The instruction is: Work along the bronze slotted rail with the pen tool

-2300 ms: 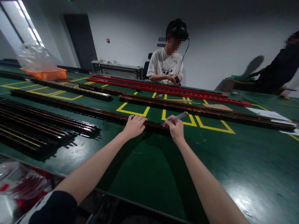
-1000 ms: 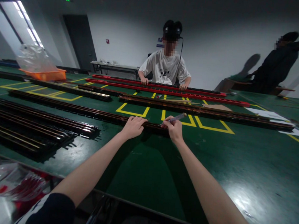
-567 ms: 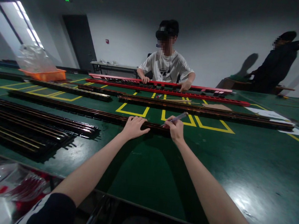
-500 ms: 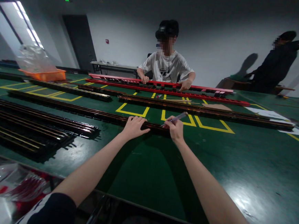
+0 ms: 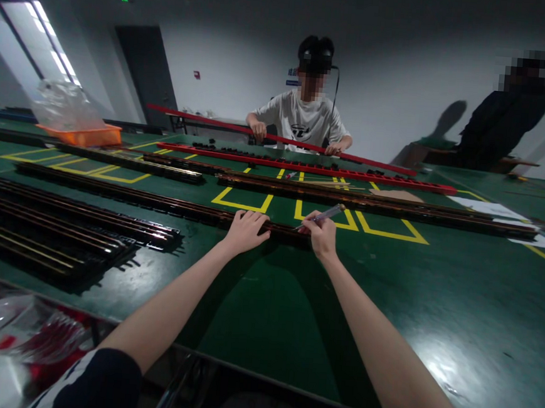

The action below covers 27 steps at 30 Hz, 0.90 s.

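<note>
A long dark rail with copper-coloured lines lies across the green table in front of me. My left hand steadies it, fingers over the top and thumb along the near side. Close to the rail's right end, my right hand pinches a clear-barrelled pen. The pen slants up to the right, its tip down at the rail. Exactly what the tip touches is too small to make out.
More dark rails lie at the left, and another bundle lies beyond my hands. An orange bin holds a plastic bag. Across the table, a co-worker holds a red strip above a red rail.
My left thumb has drawn in slightly towards the rail; the pen stays at nearly the same spot. Across the table, the co-worker has lifted the red strip and tilted it, left end up.
</note>
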Each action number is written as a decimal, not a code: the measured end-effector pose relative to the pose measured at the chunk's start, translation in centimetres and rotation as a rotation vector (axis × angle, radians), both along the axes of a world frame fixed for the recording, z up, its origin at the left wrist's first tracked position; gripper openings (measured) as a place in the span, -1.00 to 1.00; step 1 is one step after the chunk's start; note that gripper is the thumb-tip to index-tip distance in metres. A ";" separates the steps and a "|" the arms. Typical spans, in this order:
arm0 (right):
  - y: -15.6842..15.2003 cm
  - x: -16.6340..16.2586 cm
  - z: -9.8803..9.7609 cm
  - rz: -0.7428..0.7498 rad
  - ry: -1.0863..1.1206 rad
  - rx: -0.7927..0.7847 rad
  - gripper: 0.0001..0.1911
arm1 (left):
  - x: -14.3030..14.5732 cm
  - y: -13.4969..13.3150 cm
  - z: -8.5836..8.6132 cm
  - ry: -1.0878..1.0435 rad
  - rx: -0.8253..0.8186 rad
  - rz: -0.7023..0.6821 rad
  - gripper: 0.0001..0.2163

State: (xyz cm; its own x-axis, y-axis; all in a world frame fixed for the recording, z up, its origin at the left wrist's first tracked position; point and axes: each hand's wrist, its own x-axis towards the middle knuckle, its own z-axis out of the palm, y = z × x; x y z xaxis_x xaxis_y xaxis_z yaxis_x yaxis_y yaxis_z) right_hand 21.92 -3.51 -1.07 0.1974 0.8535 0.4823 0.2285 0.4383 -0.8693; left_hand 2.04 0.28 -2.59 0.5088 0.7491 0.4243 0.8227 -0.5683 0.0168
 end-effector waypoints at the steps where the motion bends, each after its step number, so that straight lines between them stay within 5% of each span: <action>1: 0.0 0.0 0.0 0.002 0.002 0.000 -0.90 | 0.0 0.0 0.0 0.000 -0.002 0.000 -0.72; 27: 0.3 0.5 0.0 -0.115 0.101 0.044 -0.89 | -0.4 0.2 -0.2 -0.017 0.011 -0.015 -0.72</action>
